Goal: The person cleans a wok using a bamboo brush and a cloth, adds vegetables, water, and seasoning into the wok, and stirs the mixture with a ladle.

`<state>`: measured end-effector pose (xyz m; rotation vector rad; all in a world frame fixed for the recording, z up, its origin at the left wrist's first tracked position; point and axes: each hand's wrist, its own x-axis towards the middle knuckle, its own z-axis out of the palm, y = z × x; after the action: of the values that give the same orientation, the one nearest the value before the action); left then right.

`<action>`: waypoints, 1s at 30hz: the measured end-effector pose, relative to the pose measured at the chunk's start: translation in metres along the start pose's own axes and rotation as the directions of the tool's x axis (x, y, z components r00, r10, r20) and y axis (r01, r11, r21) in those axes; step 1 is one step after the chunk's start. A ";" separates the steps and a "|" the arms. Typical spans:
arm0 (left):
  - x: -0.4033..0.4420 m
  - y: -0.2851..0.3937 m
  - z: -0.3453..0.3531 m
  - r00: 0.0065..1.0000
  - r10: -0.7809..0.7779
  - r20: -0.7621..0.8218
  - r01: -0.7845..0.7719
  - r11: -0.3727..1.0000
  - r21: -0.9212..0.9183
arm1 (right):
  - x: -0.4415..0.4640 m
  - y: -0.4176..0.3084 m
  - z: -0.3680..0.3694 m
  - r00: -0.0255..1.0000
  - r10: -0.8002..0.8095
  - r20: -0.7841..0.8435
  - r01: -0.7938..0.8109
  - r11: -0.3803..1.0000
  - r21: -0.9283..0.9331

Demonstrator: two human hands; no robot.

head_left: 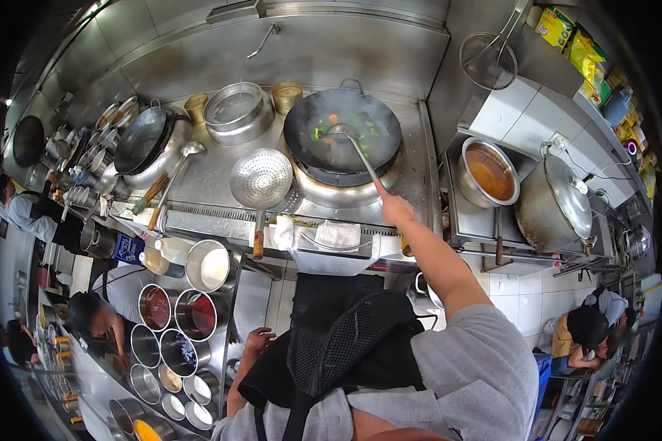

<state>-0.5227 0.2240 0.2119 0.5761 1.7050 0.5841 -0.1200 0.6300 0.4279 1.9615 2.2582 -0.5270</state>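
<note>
My right hand (398,212) is wrapped round the handle of a ladle (362,156). The ladle's bowl rests among the green vegetables (369,129) and an orange piece in a dark, steaming wok (301,151), which sits on a round burner ring. Low at my left side hangs my left hand (260,339), fingers loosely apart, with nothing visible in it. It is nearest to the counter of metal pots. Left of the wok, a perforated strainer (260,178) lies on the stove with its wooden handle over the front edge.
A second ladle (191,150), a brush (151,194) and another wok (141,140) are to the left. At right stand a pot of brown liquid (490,175) and a large lidded pot (555,198). Sauce containers (198,312) fill the left counter. Other people work at both sides.
</note>
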 end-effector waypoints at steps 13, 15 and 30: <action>0.007 -0.131 -0.015 0.988 0.120 -0.094 -0.109 0.987 0.118 | 0.050 -0.015 -0.004 1.000 -0.011 0.006 0.003 0.690 0.723; -0.001 -0.144 -0.015 0.990 0.099 -0.105 -0.086 0.990 0.115 | 0.050 -0.015 -0.007 1.000 -0.008 -0.028 0.028 0.538 0.842; -0.005 -0.096 -0.017 0.988 0.082 -0.130 -0.071 0.993 0.090 | 0.077 -0.018 0.003 0.989 -0.049 0.143 -0.137 0.100 0.985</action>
<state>-0.5451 0.1469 0.1557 0.6787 1.8469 0.6186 -0.1506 0.6995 0.4056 2.1198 1.6640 -2.7198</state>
